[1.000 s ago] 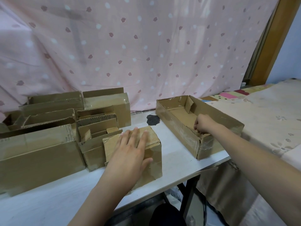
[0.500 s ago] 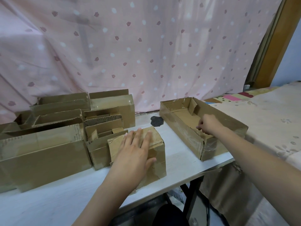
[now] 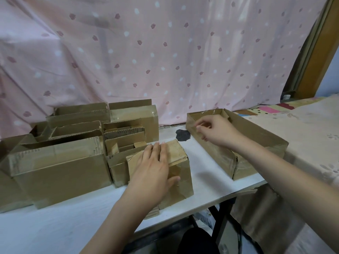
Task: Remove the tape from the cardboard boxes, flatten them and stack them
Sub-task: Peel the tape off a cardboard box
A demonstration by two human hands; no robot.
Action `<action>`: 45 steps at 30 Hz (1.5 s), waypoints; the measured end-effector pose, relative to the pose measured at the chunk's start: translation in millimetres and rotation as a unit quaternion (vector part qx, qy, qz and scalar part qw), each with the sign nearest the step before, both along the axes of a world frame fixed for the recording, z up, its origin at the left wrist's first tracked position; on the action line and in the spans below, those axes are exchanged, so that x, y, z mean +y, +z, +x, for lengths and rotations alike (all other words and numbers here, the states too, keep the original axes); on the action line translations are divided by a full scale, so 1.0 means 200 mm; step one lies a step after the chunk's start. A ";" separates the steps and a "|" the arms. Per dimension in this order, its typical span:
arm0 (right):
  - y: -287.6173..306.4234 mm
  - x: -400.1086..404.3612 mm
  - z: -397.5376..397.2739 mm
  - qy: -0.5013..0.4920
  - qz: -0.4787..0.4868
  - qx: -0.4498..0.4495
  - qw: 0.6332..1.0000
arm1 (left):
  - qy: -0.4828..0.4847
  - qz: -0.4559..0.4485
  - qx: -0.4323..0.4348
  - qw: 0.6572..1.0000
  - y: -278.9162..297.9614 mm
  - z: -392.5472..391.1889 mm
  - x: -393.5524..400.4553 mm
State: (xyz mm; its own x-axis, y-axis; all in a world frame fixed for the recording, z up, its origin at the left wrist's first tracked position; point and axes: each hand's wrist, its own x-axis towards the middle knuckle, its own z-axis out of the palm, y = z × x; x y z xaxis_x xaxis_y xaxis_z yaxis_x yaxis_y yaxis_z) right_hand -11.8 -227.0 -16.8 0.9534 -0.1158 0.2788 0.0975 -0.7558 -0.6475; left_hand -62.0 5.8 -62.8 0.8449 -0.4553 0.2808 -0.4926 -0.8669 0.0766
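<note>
- The left hand (image 3: 155, 168) lies flat and open on top of a small closed cardboard box (image 3: 180, 177), fingers spread over its lid and thumb down its front face.
- That small box sits on the white table (image 3: 60, 224), close to the front edge and about in the middle.
- The right hand (image 3: 215, 132) hovers over the near long wall of a long shallow open box (image 3: 256, 136); its thumb and forefinger are pinched together, but whether they hold any tape cannot be told.
- The long box rests at the right end of the table, and shiny tape shows along its walls and near corner.
- A cluster of open taped boxes (image 3: 58, 167) stands on the left of the table, the nearest just beside the small box.
- A dark patch (image 3: 182, 135) marks the table between the small box and the long one.
- A pink patterned curtain (image 3: 165, 52) hangs behind the table, and a bed (image 3: 311, 129) lies to the right.
</note>
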 end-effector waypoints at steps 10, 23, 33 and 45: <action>0.06 0.32 -0.30 0.204 0.004 0.035 0.978 | -0.002 -0.045 -0.027 0.999 0.07 -0.09 0.19; -0.06 0.47 -0.38 0.233 0.071 0.003 0.970 | -0.006 -0.026 -0.147 0.989 -0.04 -0.13 0.38; -0.07 0.52 -0.36 0.216 0.007 0.039 0.976 | -0.024 -0.005 -0.167 0.986 -0.08 -0.16 0.40; -0.01 0.57 -0.39 0.194 -0.151 0.047 0.968 | -0.029 -0.003 -0.139 0.990 -0.09 -0.15 0.40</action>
State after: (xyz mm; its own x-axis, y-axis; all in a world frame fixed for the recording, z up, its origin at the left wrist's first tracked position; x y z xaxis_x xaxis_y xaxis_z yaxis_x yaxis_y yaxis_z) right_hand -89.6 -112.5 -19.1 0.9316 0.3292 0.1539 0.3632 -0.8308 -0.4217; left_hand -92.2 86.5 -79.9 0.7076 -0.4984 0.5009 -0.5439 -0.8367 -0.0641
